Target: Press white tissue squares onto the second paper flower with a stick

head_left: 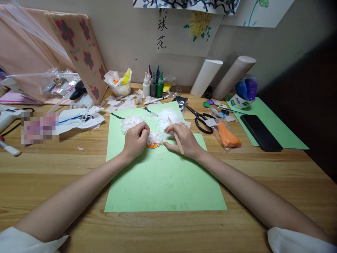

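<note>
My left hand (136,140) is closed in a pinch beside two ruffled white paper flowers; whatever lies in its fingertips is hidden. One flower (131,123) sits behind that hand. The smaller one (155,137), with an orange base (152,145) below it, lies between my hands. My right hand (184,138) grips a tan wooden pencil (177,140), its point directed away from me, while its thumb reaches toward the smaller flower. Beyond my right fingers is a white fluffy patch (167,116). All this rests on green paper (165,182) with dark stem strokes near its far edge.
Black scissors (202,119), an orange clay packet (228,135) and a black phone (260,133) lie to the right. Paint bottles (153,86), white paper scraps (123,103) and a plastic cup (121,86) are along the wall. A paint-stained tissue (81,121) lies left.
</note>
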